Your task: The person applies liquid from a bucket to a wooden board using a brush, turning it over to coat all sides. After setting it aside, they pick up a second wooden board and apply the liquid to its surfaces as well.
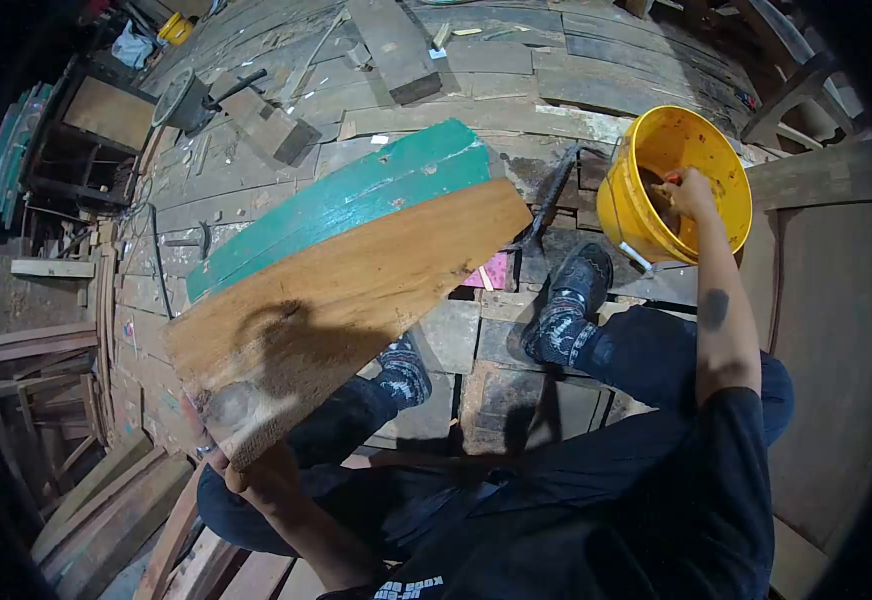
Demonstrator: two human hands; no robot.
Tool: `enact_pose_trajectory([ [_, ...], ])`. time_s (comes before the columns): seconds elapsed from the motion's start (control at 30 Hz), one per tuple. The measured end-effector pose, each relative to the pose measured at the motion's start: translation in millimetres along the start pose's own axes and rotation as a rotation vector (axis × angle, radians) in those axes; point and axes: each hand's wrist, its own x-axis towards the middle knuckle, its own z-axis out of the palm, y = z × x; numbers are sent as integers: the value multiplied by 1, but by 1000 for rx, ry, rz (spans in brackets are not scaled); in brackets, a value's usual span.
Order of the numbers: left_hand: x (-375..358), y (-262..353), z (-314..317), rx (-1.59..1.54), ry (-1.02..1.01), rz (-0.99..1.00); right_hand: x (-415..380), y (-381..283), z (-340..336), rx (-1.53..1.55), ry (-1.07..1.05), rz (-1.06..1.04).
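A long brown wooden board (pixel 386 265) lies slanted across my left leg, its far end over a green painted board (pixel 346 200). My left hand (pixel 246 470) grips the near lower end of the brown board, with part of the fingers hidden by it. A pale, rough patch shows near that end. At the right, my right hand (pixel 691 195) is inside a yellow bucket (pixel 646 215), its fingers closed round something small with a red or orange part that I cannot make out. Brown stains mark the bucket's inner wall.
Timber blocks (pixel 396 60) and a grey pot (pixel 184 102) stand on the plank floor ahead. Stacked wood pieces (pixel 106 510) lie at the left. A dark metal bar (pixel 556 190) rests between the boards and the bucket. A wooden panel (pixel 831 370) is at the right.
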Motion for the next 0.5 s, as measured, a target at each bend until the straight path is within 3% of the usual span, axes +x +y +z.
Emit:
enact_pose_trajectory([
  [0.1, 0, 0, -2, 10, 1, 0, 0, -2, 0, -45, -134, -15],
  [0.17, -1, -1, -2, 16, 2, -5, 0, -3, 1, 60, 108, -27],
  [0.23, -1, -2, -4, 23, -1, -6, 1, 0, 4, 38, 123, -61],
  [0.3, -1, -3, -5, 28, -5, -9, -2, -1, 3, 22, -200, -17],
  [0.5, -2, 4, 4, 12, -19, 11, 23, 13, -10, 309, 225, -182],
])
